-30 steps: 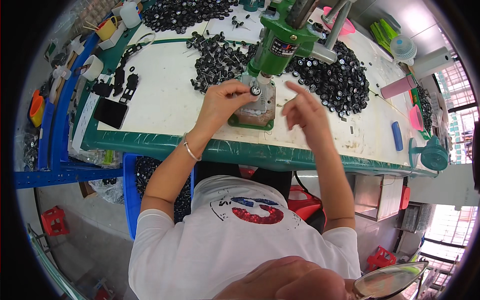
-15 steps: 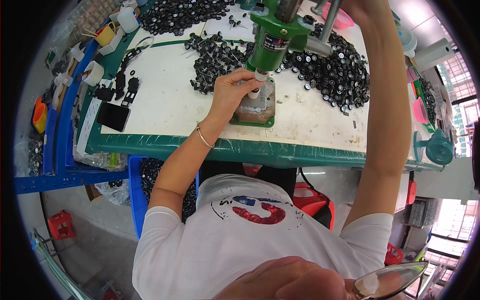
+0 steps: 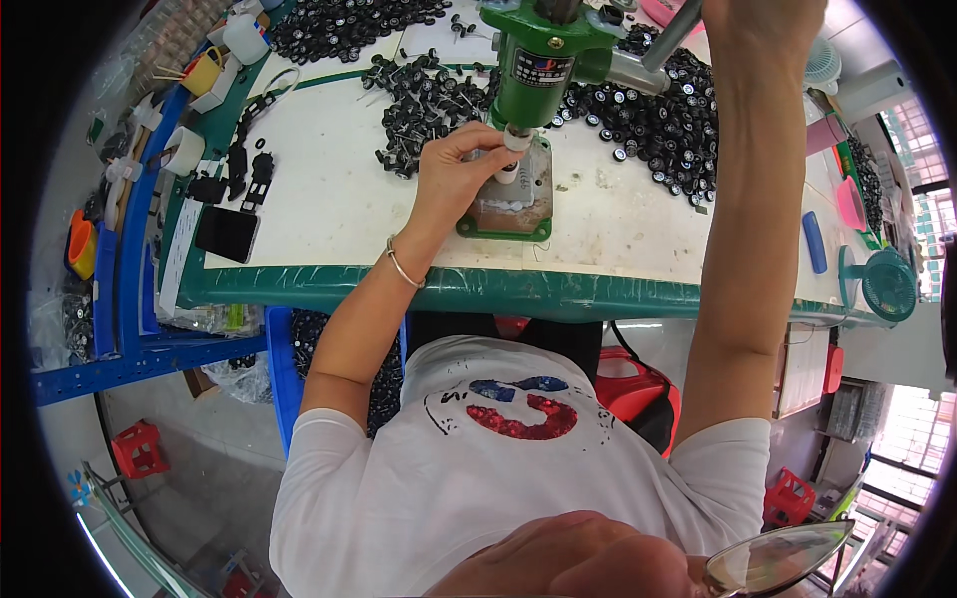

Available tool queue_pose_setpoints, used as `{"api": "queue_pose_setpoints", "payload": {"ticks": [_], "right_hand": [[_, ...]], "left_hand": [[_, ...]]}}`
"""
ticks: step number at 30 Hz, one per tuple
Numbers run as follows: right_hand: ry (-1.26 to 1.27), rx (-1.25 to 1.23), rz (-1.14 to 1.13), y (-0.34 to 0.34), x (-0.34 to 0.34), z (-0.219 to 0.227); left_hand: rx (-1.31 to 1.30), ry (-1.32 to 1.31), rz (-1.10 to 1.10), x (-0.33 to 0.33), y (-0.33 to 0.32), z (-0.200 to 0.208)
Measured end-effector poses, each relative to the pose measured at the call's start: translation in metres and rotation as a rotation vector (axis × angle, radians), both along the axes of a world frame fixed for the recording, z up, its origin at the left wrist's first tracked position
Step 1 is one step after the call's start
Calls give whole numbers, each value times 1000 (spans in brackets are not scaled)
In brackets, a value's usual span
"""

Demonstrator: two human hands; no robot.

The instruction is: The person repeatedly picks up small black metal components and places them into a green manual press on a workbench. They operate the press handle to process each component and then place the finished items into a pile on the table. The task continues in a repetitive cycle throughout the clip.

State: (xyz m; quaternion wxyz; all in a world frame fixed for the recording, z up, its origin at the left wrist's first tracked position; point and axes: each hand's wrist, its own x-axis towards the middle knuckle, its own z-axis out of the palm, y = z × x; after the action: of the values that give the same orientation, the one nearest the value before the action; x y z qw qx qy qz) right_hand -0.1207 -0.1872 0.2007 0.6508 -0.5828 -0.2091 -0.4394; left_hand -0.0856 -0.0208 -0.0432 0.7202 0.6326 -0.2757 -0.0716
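Observation:
A green hand press [image 3: 538, 65] stands at the far middle of the table, above its metal base plate [image 3: 528, 199]. My left hand [image 3: 454, 174] reaches to the white tip [image 3: 516, 140] of the ram, thumb and fingers pinched together there. A small white post [image 3: 506, 173] with a dark ring stands just below the fingers. What the fingers hold is mostly hidden. At the top edge, my right hand [image 3: 763, 30] is closed at the end of the press's metal lever [image 3: 678, 35]; its fingers are partly cut off.
Small black wheels with metal pins [image 3: 429, 105] lie heaped left of the press, more black wheels [image 3: 658, 130] to its right. A black phone-like slab [image 3: 227, 233] lies at the left. A green fan [image 3: 885, 284] and a blue cylinder [image 3: 814, 242] sit at the right.
My right hand and the lever have swung to the right, uncovering the blue cylinder. My left hand stays pinched at the ram tip. The whole view has shifted slightly.

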Motion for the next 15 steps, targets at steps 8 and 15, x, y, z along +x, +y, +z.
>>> {"api": "queue_pose_setpoints", "payload": {"ticks": [8,15], "right_hand": [[-272,-203,114,-7,-37,-27],[-70,-19,-201,20,-35,-19]], "left_hand": [[-3,19,13,-4,-3,0],[-91,68,53,-9,-7,-1]]}}
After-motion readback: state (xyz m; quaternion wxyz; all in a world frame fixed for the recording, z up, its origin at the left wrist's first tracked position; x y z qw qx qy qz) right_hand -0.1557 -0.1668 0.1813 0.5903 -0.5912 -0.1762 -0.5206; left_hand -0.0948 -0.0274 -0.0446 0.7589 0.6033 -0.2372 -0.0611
